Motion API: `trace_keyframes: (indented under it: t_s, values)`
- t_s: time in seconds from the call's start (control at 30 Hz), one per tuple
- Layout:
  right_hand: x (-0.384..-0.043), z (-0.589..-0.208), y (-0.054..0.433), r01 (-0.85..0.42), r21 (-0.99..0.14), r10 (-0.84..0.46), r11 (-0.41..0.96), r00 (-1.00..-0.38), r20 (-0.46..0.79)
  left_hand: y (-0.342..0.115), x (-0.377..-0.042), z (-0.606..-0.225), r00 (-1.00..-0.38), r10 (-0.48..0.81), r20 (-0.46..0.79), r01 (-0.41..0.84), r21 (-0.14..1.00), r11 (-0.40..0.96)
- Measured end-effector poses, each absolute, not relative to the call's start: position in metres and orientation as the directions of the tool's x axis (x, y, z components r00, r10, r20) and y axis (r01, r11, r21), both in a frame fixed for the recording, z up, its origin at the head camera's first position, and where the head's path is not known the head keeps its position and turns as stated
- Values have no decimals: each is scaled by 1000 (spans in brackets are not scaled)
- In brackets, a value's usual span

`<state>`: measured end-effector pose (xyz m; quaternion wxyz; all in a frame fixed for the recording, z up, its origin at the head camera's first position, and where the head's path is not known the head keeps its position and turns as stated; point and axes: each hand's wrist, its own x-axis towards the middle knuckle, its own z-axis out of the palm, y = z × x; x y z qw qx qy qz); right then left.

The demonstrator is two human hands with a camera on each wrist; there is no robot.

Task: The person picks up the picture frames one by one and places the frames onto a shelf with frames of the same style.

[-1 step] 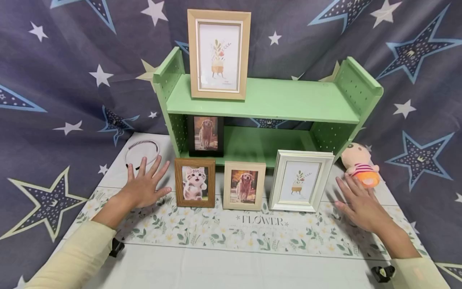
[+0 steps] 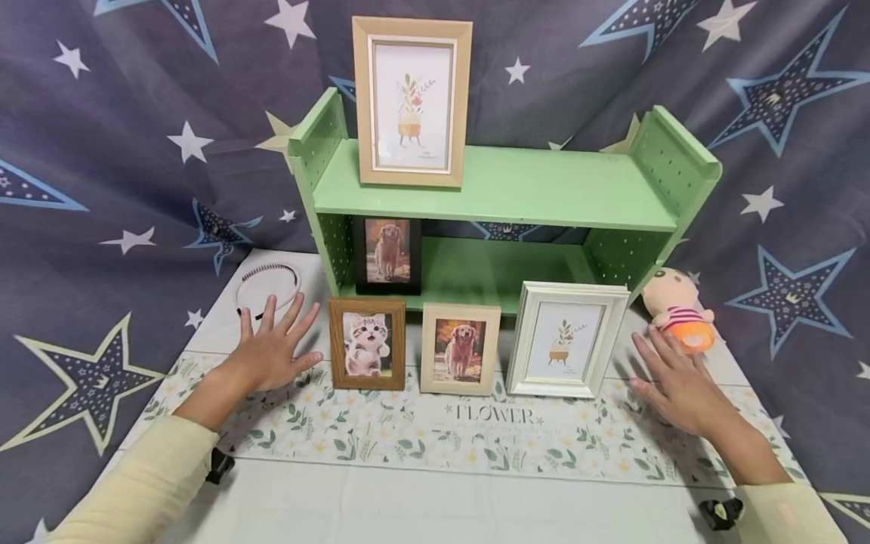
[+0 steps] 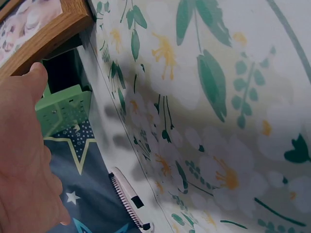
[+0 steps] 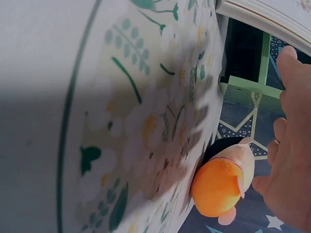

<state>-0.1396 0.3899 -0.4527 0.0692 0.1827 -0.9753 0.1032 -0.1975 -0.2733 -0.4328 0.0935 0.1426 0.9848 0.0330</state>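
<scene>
The left hand [image 2: 272,349] is hovering palm-down, fingers [image 2: 269,313] spread; the right hand [image 2: 681,387] is hovering palm-down too, forearms [image 2: 212,397] angling inward.

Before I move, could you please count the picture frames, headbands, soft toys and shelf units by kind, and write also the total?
Picture frames: 5 (upper light-wood frame, black frame, brown frame, lower light-wood frame, white frame)
Headband: 1
Soft toy: 1
Green shelf unit: 1
Total: 8
</scene>
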Motion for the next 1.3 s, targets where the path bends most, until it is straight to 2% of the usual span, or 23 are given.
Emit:
trace_keyframes:
  t_s: [0.4,0.57,0.7,0.8,0.9,1.0,1.07,1.1,1.2,1.3]
  values:
    - [-139,-457,391,-364,-148,-343,920,-927,148,-276,-195,-434,-943,288,-165,273,106,956]
    - [-141,-451,390,-365,-172,-344,915,-928,139,-275,-197,-432,-945,282,-165,259,146,955]
    - [-145,-440,386,-368,-291,-324,883,-927,188,-275,-204,-428,-951,285,-118,249,251,935]
    - [-147,-434,378,-369,-450,-279,813,-926,254,-276,-212,-424,-956,289,-56,248,377,892]
    - [-150,-434,367,-396,-651,-252,647,-918,308,-276,-220,-421,-958,285,21,257,499,828]
    - [-153,-438,357,-412,-817,-250,404,-909,335,-274,-226,-419,-960,257,108,269,604,750]
    - [-155,-442,352,-412,-865,-243,286,-905,350,-270,-230,-416,-962,222,159,271,661,700]
    - [-156,-445,350,-414,-870,-235,269,-904,357,-267,-232,-415,-962,206,181,273,693,668]
    - [-155,-451,346,-414,-860,-203,299,-908,366,-259,-239,-410,-963,168,211,270,764,586]
    - [-153,-457,344,-406,-844,-191,352,-913,360,-251,-245,-406,-958,161,235,285,788,546]
